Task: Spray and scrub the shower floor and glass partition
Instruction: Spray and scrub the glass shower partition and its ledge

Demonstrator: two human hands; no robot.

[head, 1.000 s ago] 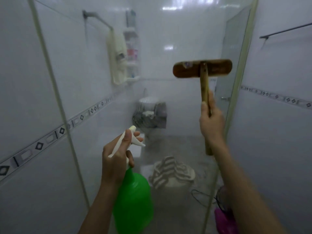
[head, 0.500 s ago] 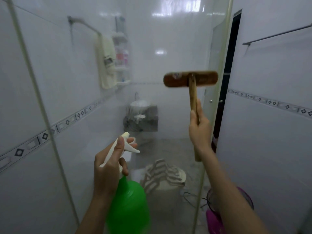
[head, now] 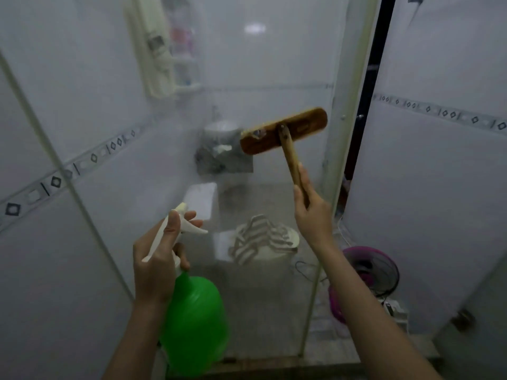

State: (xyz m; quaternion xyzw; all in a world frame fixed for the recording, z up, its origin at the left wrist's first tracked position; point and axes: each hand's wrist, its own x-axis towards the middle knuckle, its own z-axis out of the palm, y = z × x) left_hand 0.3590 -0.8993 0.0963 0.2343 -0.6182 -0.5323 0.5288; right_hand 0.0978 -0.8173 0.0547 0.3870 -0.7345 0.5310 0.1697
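I am wrapping my left grip (head: 157, 259) round the bottle (head: 194, 319) neck, fingers lying on the trigger, nozzle pointing right toward the glass (head: 260, 64). I am clamping my right grip (head: 312, 215) on the brush (head: 284, 131) handle. The head is sitting up-left of it, long axis tilting across the glass. I judge the right grip nearer for scrubbing.

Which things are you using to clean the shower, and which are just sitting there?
For the job: green spray bottle in the left hand, wooden brush in the right hand, glass partition.
Just lying about: striped cloth, pink fan, hanging towel.
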